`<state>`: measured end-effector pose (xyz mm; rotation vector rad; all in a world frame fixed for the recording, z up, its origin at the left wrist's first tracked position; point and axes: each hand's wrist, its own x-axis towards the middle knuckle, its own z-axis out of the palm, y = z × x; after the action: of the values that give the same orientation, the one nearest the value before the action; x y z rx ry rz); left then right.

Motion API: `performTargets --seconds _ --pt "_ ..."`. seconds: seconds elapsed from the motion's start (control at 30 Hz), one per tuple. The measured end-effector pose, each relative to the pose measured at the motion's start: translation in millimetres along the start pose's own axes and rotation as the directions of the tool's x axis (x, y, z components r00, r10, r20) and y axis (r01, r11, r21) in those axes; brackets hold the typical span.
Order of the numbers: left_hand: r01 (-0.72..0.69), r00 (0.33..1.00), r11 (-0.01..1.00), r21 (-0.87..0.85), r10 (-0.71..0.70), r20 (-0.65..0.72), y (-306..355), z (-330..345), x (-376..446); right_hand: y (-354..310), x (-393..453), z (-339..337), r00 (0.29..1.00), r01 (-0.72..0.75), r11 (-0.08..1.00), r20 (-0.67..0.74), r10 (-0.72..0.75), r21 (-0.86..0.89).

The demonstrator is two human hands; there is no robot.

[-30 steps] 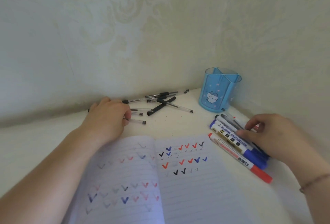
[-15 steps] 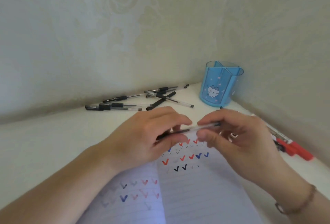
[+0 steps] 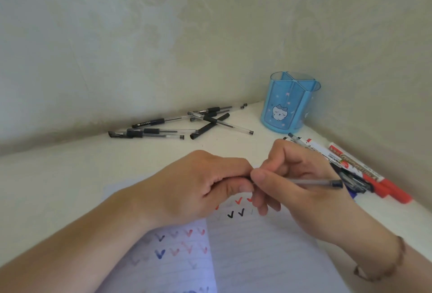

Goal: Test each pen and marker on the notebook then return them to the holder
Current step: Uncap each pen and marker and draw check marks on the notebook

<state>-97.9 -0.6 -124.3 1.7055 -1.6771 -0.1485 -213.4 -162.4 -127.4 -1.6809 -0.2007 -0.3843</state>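
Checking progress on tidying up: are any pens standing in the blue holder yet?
No. The blue holder shows only bare compartments, while the pens lie on the table beside it.

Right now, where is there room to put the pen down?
Bare tabletop lies left of the notebook, below the scattered gel pens. The right side by the whiteboard markers and blue holder is crowded.

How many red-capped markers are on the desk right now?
2, side by side right of the right hand: one red-capped marker beside the dark pens, the other nearer the wall. The hand may hide more.
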Motion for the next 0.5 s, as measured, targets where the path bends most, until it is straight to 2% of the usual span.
performTargets --seconds 0.17,0.23,0.3,0.37,0.43,0.5 --pt "0.050 0.999 0.998 0.024 -0.050 -0.009 -5 -1 -1 -3 2 -7 1.000 0.011 1.000 0.011 -0.011 -0.018" --pt "0.087 0.994 0.994 0.060 -0.083 -0.077 -8 -4 -3 -9 5 -18 0.999 -0.047 0.998 0.005 0.047 0.035" --pt "0.149 0.978 0.989 0.012 -0.145 -0.149 -13 -7 -5 -14 7 -28 0.987 -0.161 0.981 0.042 0.157 0.106" --pt "0.192 0.965 0.981 -0.007 -0.190 -0.179 -17 -8 -5 -11 8 -32 0.973 -0.230 0.973 -0.003 0.230 0.003" --pt "0.198 0.968 0.978 0.072 -0.183 -0.173 -19 -6 -5 -2 7 -27 0.954 -0.297 0.936 -0.108 0.280 -0.192" --pt "0.177 0.977 0.972 0.154 -0.154 -0.150 -22 -3 -5 5 7 -19 0.939 -0.336 0.894 -0.177 0.294 -0.297"
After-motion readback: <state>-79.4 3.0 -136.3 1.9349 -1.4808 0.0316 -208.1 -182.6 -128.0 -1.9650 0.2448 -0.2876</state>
